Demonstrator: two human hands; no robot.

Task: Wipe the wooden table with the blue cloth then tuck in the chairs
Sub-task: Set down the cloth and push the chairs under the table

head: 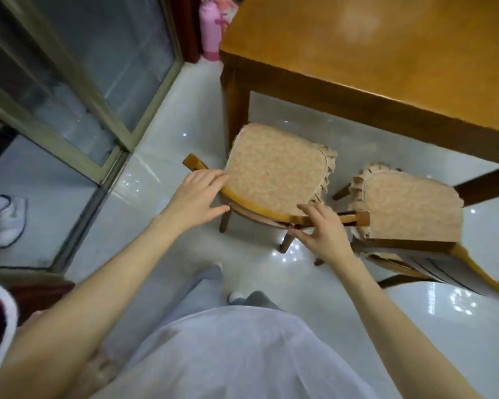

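Two chairs are seen beside the wooden table (386,53), and neither is tucked in yet. The nearer chair (274,174) is taken by its curved top rail: the left hand (195,197) lies over the rail's left end with fingers draped on it and the thumb below, and the right hand (324,228) is set on the rail's right end, fingers spread over the wood and thumb beneath. Both grips are loose, the fingers bent round the rail rather than clenched. Beyond the grip, the padded seat points toward the table leg (236,110), with only its front edge reaching the table's edge. Just right of the right hand, the second chair (409,203) stands touching or almost touching the held rail, and is angled, with its seat only partly under the table.

No blue cloth is seen anywhere, and the visible tabletop looks bare and glossy, so the wiping is judged finished, though this cannot be confirmed. What is left appears to be pushing the held chair forward under the table, then the second one likewise.
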